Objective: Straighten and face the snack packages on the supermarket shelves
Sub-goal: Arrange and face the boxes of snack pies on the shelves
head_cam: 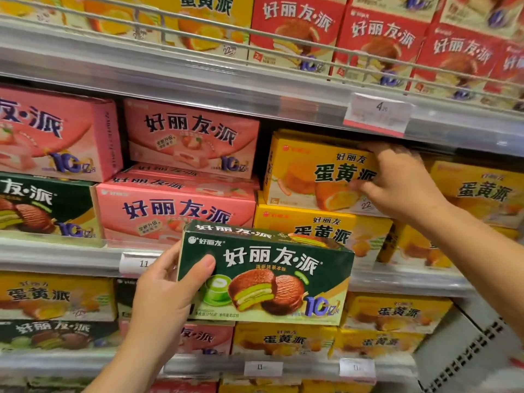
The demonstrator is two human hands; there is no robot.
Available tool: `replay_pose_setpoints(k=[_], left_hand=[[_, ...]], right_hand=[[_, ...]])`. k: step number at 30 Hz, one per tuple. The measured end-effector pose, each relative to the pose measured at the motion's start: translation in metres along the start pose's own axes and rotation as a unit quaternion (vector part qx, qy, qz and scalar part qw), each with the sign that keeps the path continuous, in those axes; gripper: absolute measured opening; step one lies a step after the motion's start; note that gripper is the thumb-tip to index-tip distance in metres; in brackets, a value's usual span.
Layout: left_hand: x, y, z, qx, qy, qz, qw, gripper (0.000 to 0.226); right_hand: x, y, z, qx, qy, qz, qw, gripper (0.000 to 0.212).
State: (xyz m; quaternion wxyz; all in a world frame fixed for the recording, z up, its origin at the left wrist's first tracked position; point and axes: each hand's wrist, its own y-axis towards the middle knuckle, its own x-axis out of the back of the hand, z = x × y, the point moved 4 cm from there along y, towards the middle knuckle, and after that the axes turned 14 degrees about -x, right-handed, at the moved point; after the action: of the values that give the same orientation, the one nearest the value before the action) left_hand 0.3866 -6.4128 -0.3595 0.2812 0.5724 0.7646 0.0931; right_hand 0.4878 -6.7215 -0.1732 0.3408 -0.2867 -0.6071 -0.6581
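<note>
Yellow box [317, 171], topmost of its stack on the middle shelf [255, 97], sits skewed, long axis left-right; right hand [397, 180] pinches its right end, while left hand [167, 293] holds green box [266, 276] nearer.

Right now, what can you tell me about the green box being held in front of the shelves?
The green box is a cardboard snack carton, dark green, with white Chinese lettering, two chocolate-coated pies with green filling, a green cup and a blue "10". It looks closed and undamaged. It is held off the shelf, front towards the camera, slightly tilted. The left hand grips its left end, thumb across the front. Nothing else touches it.
</note>
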Motion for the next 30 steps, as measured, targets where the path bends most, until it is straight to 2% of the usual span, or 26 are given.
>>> replay_pose_setpoints(k=[3,6,10,14,21,26,30], left_hand=[[-0.003,-0.001,-0.004,-0.009,0.009,0.002,1.000,0.042],[0.000,-0.001,-0.007,-0.008,0.007,-0.002,1.000,0.044],[0.017,-0.003,-0.014,-0.011,0.016,-0.012,1.000,0.038],[0.048,-0.005,-0.027,-0.018,0.030,-0.032,0.999,0.040],[0.153,0.004,-0.057,-0.042,0.073,-0.060,0.995,0.047],[0.246,0.028,-0.076,-0.026,0.055,-0.074,0.995,0.050],[0.308,0.051,-0.089,-0.026,0.062,-0.062,0.996,0.050]], right_hand=[[0.003,-0.004,0.002,0.005,-0.003,0.015,1.000,0.069],[0.011,-0.021,0.015,0.082,0.007,-0.025,0.996,0.072],[0.011,-0.055,0.065,0.203,0.130,-0.013,0.970,0.055],[0.005,-0.071,0.135,0.259,0.197,0.013,0.945,0.048],[-0.004,-0.071,0.258,0.283,0.228,0.023,0.931,0.044],[-0.008,-0.067,0.343,0.250,0.192,0.017,0.949,0.051],[-0.010,-0.063,0.386,0.177,0.132,0.021,0.975,0.060]])
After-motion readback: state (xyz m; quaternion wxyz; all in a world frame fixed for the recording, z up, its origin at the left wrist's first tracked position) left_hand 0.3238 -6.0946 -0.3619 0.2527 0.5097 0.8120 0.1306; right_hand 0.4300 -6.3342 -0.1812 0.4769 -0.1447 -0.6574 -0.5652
